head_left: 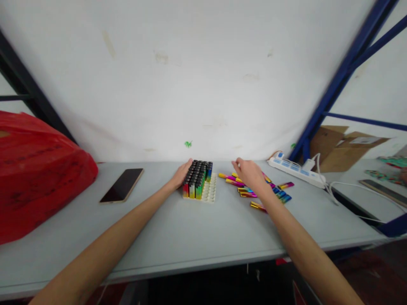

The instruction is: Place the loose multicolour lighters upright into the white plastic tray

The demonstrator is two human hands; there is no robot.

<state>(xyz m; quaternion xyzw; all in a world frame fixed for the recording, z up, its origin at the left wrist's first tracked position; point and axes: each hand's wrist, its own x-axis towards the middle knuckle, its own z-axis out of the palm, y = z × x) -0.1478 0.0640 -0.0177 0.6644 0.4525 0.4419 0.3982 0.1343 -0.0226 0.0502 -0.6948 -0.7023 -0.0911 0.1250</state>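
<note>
A white tray with rows of round holes stands on the table. Upright rows of black-topped, colourful shiny sticks that look like lighters fill its left part, while holes show on the right. My left hand lies along the left side of these rows, fingers stretched out and partly hidden. Over a loose pile of shiny gold, pink and blue casings is my right hand. Its fingers are curled together near the tips; whatever they may hold is too small to make out.
A phone lies to the left, beside a red plastic bag. At the back right sit a white power strip with cables and an open cardboard box. A white wall rises behind the table.
</note>
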